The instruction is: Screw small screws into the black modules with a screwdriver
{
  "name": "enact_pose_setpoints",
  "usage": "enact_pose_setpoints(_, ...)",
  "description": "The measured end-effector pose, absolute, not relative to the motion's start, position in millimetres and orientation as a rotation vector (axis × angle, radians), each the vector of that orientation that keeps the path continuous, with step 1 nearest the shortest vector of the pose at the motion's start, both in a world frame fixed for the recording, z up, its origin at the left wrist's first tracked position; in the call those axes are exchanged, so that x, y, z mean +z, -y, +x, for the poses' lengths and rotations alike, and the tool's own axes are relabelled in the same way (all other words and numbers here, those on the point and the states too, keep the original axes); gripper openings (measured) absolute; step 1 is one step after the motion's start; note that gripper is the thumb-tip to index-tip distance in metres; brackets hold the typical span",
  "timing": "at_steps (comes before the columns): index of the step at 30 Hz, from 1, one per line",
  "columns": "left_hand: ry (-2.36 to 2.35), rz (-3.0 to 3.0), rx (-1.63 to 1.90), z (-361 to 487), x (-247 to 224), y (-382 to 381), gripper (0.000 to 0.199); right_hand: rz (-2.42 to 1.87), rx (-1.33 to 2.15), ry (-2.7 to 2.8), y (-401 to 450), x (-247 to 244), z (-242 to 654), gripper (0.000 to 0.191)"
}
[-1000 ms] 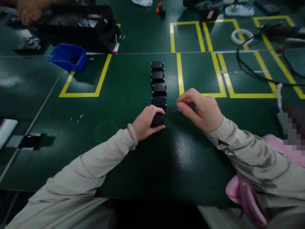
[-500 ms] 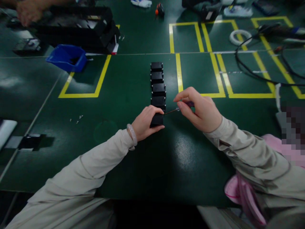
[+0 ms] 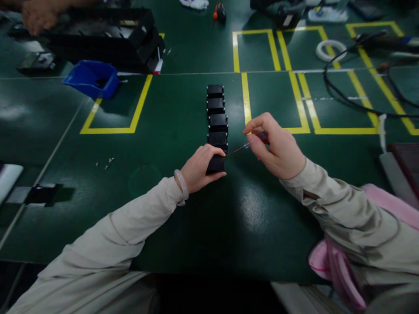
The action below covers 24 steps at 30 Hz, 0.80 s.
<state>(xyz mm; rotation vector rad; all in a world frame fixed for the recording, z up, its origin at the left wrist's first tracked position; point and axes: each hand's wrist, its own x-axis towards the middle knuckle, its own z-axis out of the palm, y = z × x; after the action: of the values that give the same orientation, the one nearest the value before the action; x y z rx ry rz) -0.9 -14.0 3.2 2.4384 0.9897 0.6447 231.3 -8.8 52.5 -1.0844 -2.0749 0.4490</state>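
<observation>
My left hand [image 3: 200, 169] grips the nearest black block [image 3: 215, 165] by its near and far sides, pressing it on the green table. In my right hand [image 3: 275, 146] is a thin screwdriver [image 3: 246, 145], its purplish handle between thumb and fingers. The screwdriver's shaft slants down to the left, and its tip meets the block's far right corner by my left forefinger. Beyond the held block, a row of several similar black blocks [image 3: 218, 122] runs away from me, with small shiny screws at their sides. A few loose screws [image 3: 106, 167] lie to the left.
A blue bin [image 3: 93, 79] and a long black housing [image 3: 98, 43] stand at the back left, where another person's hand [image 3: 39, 17] rests. Black cable [image 3: 340, 98] and a white tape roll [image 3: 331, 51] lie at the right. Yellow tape outlines mark the table.
My right hand has shifted slightly up and right, so the screwdriver stands steeper with its tip still at the block's corner. My left hand and the blocks have stayed put.
</observation>
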Motion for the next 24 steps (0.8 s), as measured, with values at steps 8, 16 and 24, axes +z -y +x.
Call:
enact_pose_setpoints(8, -0.988, 2.441, 0.649, -1.0, 2.8, 13.7, 0.038, -1.057, 0.415, 2.099, 10.0, 56.1, 230.9, 0.01)
enact_pose_setpoints(16, -0.998, 2.44, 0.64, -0.9, 3.0, 13.6, 0.038, -1.048, 0.366, 2.136, 6.5, 57.6, 233.2, 0.017)
enact_pose_setpoints(24, -1.001, 2.436, 0.642, -0.6, 3.3, 13.6, 0.037, -1.12, 0.46, 2.12, 7.6, 56.2, 232.4, 0.004)
